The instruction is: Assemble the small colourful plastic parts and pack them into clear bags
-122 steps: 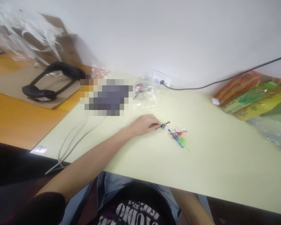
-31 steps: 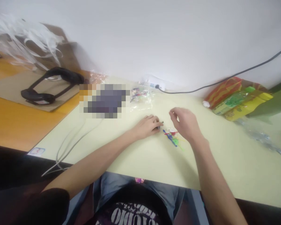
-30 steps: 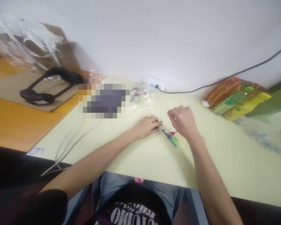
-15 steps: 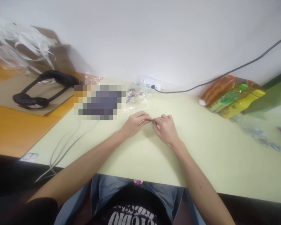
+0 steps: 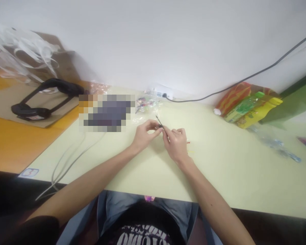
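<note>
Over the middle of the pale table, my left hand point(image 5: 143, 136) and my right hand point(image 5: 177, 143) meet at the fingertips. Between them is a thin dark strip point(image 5: 158, 119), its free end pointing up and away from me. Both hands are closed in a pinch on it; the rest of the strip is hidden by the fingers, and its kind is too small to make out. Just past the right hand's outer edge, thin red ends point(image 5: 188, 142) and thin yellow ends point(image 5: 191, 151) show on the table.
A blurred-out dark device point(image 5: 107, 114) and a crinkled clear bag with colourful bits point(image 5: 146, 103) lie beyond my hands. A white power strip point(image 5: 163, 92) stands by the wall. On the right are a green-capped bottle point(image 5: 247, 105) and clear plastic point(image 5: 275, 144); a black frame point(image 5: 46, 98) sits left.
The dark strip now sticks up clearly from between my fingertips, where before only a speck showed. The right hand has turned slightly, and red and yellow ends now show beside it.
</note>
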`<state>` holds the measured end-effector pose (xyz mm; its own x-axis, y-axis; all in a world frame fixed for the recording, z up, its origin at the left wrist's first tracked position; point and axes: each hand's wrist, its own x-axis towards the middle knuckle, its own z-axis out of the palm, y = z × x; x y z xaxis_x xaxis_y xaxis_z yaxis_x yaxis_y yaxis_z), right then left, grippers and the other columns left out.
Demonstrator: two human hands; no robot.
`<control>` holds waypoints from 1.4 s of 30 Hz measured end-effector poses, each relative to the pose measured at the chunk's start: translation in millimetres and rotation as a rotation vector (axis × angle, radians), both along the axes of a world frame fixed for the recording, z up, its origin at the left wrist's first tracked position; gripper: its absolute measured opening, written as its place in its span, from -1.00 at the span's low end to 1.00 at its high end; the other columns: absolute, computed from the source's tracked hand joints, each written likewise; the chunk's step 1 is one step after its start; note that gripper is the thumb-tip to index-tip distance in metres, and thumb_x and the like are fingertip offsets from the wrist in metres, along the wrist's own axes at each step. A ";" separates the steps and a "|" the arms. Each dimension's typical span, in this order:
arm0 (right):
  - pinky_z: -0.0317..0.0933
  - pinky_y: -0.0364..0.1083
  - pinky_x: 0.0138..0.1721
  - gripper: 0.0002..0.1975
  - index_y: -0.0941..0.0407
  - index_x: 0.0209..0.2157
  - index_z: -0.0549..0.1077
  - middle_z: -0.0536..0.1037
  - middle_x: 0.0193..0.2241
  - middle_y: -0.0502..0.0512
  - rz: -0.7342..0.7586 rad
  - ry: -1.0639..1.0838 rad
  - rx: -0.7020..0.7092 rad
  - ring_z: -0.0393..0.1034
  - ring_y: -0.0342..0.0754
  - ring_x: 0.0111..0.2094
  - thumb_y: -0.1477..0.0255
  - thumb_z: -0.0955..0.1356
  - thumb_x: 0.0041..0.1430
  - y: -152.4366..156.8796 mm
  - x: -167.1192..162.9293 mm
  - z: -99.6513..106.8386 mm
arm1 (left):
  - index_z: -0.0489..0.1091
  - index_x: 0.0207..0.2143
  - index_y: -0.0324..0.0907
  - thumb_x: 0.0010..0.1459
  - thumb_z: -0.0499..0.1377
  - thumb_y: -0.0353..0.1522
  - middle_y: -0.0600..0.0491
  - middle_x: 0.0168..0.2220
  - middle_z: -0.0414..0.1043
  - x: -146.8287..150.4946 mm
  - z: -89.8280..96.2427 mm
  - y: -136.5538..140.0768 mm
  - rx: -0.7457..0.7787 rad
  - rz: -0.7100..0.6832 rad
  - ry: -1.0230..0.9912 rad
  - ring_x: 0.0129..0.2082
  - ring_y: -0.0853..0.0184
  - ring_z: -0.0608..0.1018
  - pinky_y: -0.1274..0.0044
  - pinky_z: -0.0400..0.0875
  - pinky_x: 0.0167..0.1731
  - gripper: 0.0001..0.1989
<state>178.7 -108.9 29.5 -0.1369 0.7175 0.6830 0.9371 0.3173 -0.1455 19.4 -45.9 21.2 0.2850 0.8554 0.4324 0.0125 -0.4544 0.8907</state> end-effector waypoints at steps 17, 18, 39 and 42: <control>-0.04 0.07 -0.08 -0.69 0.08 -0.52 0.30 0.50 -0.60 0.02 -0.075 -0.054 -0.029 0.30 -0.01 -0.35 0.43 0.26 0.35 -3.9 -5.8 3.3 | 0.48 -0.24 -0.18 0.17 0.33 -0.34 0.09 -0.33 0.55 -8.5 8.6 6.7 0.325 -0.024 0.235 -0.35 0.41 0.56 0.55 0.47 -0.24 -0.86; -0.05 0.08 -0.07 -0.69 0.08 -0.53 0.30 0.50 -0.60 0.03 -0.081 -0.054 -0.039 0.30 0.00 -0.34 0.43 0.26 0.34 -4.5 -7.4 4.7 | 0.47 -0.25 -0.18 0.17 0.33 -0.34 0.10 -0.35 0.54 -9.5 10.0 7.9 0.336 -0.035 0.243 -0.37 0.41 0.56 0.56 0.46 -0.27 -0.86; 0.01 0.22 0.07 -0.69 0.16 -0.27 0.60 0.50 -0.21 0.30 -0.090 -0.278 -0.457 0.22 0.20 -0.05 0.42 0.23 0.39 -27.0 -50.3 -14.3 | 0.54 -0.17 -0.10 0.23 0.27 -0.20 0.03 -0.19 0.56 -60.8 13.9 25.3 0.313 -0.391 0.777 -0.16 0.26 0.56 0.47 0.40 -0.10 -0.80; -0.01 0.19 0.03 -0.63 0.13 -0.26 0.58 0.52 -0.23 0.26 -0.062 -0.243 -0.412 0.25 0.17 -0.07 0.30 0.20 0.46 -29.6 -42.7 -7.0 | 0.55 -0.08 -0.09 0.20 0.29 -0.20 0.01 -0.14 0.56 -61.7 16.1 24.9 0.320 -0.389 0.797 -0.13 0.23 0.56 0.45 0.40 -0.06 -0.72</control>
<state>136.0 -138.5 22.4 -0.2060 0.9334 0.2939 0.9748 0.2219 -0.0214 -42.3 -21.0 37.3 0.8390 0.5119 0.1847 0.3601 -0.7767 0.5168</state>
